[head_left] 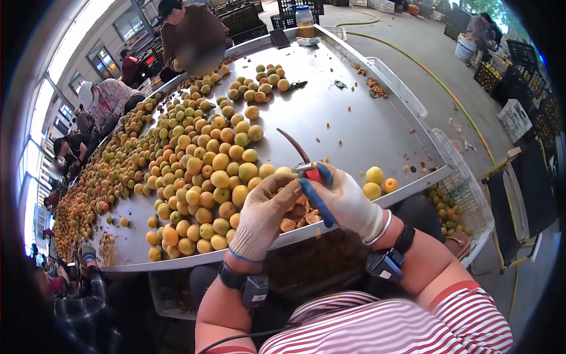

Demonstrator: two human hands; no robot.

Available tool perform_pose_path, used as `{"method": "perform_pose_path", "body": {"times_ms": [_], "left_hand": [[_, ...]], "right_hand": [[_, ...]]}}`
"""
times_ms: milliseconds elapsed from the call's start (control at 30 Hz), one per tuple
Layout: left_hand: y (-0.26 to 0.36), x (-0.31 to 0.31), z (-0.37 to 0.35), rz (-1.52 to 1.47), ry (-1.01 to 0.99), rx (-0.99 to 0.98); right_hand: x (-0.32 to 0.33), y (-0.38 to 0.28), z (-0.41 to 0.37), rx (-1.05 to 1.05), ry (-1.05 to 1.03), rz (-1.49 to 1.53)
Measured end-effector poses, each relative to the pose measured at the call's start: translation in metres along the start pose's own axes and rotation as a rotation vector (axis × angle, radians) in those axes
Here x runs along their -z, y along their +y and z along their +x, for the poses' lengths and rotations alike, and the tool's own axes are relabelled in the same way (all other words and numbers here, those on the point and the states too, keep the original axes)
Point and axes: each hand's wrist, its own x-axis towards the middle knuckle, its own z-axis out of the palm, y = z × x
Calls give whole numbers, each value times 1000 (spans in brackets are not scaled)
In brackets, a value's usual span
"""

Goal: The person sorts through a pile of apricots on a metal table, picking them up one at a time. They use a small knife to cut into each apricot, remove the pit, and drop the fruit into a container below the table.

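Observation:
My right hand (348, 197), in a white glove with blue fingers, is closed around the red handle of a curved knife (298, 148). Its thin blade points up and to the left over the metal tabletop. Beside it, my left hand (268, 209) wears a white knitted glove stained brown at the fingers. Those fingers are pinched together close to the knife's handle; whatever they hold is hidden. Cut orange pieces of fruit (299, 217) lie just below and between my hands. A large heap of round yellow-orange fruit (221, 179) spreads to the left of my hands.
Two or three loose fruits (372, 190) sit right of my hands by the rim of the metal table (377, 133). A crate of fruit (448, 206) stands lower right, near a folding chair (519, 200). Several people work along the left side. A jar (304, 22) stands at the far end.

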Motion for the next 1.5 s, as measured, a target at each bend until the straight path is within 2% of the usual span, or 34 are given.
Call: {"method": "perform_pose_path", "body": {"times_ms": [33,67,100,133,167,233,300,367,433,567,600,667,733,800,867,933,967,1067,1133,1167,1233,1300,1333,1367,1433,1500], "left_hand": [[-2,0,-1,-13,-7,1],[-3,2,-3,-11,-3,5],[-1,4,-6,17,-8,1],[2,3,-10,45,-16,-4],[8,-3,-21,169,-12,-20],[10,-6,-36,502,-158,-27],[21,-18,-48,1051,-245,-65],[14,-19,-50,1054,-278,-90],[20,-24,-50,1185,-187,-130],[21,-30,-30,968,-31,-144],[30,-44,-25,1106,-55,-148],[20,-57,-4,1161,-105,-196],[5,-67,20,1231,-194,-219],[-5,-84,42,1464,-232,-240],[-8,-99,62,1550,-271,-237],[-4,-112,70,1648,-405,108],[-6,-113,74,1647,-408,111],[-9,-107,80,1620,-443,187],[-5,-86,69,1437,-325,-123],[-5,-71,65,1141,-319,-147],[4,-48,49,558,-279,0],[13,-26,27,55,-315,5],[18,-16,20,-105,-379,9],[21,-11,11,-103,-364,-6],[23,-5,-2,-281,-313,-45],[20,4,-7,-285,-301,-74]], "right_hand": [[1,-1,0,-45,-55,98],[6,-7,1,-114,-19,87],[14,0,4,-46,-22,260],[23,-8,5,-46,30,275],[29,-18,7,-44,85,289],[38,-28,13,25,205,165],[41,-31,16,37,272,155],[42,-32,15,143,315,193],[46,-30,14,130,333,205],[56,-42,18,251,358,109],[58,-45,19,315,407,137],[63,-45,28,490,541,125],[69,-46,24,498,512,135],[72,-47,23,528,479,144],[72,-43,27,515,517,94],[72,-38,29,507,516,41],[70,-36,28,503,518,41],[67,-37,26,500,452,-8],[67,-41,22,435,429,33],[67,-42,20,364,405,70],[61,-46,15,338,390,97],[52,-49,9,221,299,158],[49,-47,7,188,242,158],[44,-46,5,192,222,162],[32,-44,-1,115,99,126],[22,-39,-6,113,3,126]]}}
